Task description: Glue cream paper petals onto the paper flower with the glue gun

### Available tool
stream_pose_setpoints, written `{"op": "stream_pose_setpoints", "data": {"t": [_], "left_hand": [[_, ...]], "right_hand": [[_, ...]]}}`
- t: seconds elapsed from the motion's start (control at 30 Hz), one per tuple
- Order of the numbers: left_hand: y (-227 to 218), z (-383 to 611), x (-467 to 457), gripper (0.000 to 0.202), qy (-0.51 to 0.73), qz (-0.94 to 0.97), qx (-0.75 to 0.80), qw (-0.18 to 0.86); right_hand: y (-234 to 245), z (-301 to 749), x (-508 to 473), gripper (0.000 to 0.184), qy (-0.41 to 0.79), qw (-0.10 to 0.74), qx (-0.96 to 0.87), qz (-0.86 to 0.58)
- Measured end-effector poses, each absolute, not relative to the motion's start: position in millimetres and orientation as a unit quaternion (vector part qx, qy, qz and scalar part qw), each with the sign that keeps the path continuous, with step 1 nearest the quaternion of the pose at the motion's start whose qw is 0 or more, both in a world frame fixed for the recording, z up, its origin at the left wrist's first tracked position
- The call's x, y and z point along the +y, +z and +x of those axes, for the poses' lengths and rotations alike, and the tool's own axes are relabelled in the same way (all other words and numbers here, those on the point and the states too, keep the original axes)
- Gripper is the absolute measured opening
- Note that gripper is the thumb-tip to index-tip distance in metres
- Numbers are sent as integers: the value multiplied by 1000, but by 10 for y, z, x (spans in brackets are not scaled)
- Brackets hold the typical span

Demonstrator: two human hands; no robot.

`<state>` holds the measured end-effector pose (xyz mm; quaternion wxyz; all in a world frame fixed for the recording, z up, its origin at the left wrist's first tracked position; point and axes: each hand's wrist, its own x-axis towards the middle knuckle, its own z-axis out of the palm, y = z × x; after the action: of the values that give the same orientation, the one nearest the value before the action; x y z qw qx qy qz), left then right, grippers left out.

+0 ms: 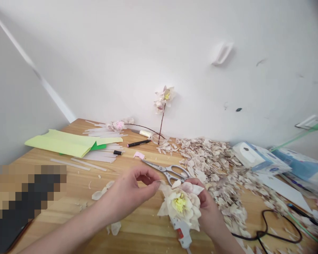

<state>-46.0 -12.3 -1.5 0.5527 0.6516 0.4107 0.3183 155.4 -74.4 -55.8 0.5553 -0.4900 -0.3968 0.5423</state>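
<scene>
My right hand (210, 211) is wrapped around the back of a handmade cream flower (181, 204) with a yellow centre, held above the wooden table (69, 183). My left hand (132, 192) is closed in a pinch on one pale outer petal (163, 184) at the flower's upper left edge. A white glue gun (182, 234) with a red trigger lies on the table just under the flower. Silver scissors (169, 171) lie open just beyond both hands.
A big heap of pale petals (217, 169) covers the table's right side. Glue sticks (100, 155), green paper (66, 143) and a black pen (137, 143) lie at the left. A finished flower stem (163, 106) leans on the wall. Tissue packs (262, 158) and a black cable (270, 233) sit right.
</scene>
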Motion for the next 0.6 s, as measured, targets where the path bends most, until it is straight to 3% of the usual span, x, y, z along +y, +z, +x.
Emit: {"op": "stream_pose_setpoints", "data": {"t": [0.43, 0.6], "left_hand": [[-42, -449, -113, 10, 287, 700, 422, 499], [-75, -454, -75, 13, 300, 668, 420, 536]], "right_hand": [[-499, 1505, -763, 40, 508, 571, -393, -511], [-447, 1491, -749, 30, 404, 609, -407, -548]]}}
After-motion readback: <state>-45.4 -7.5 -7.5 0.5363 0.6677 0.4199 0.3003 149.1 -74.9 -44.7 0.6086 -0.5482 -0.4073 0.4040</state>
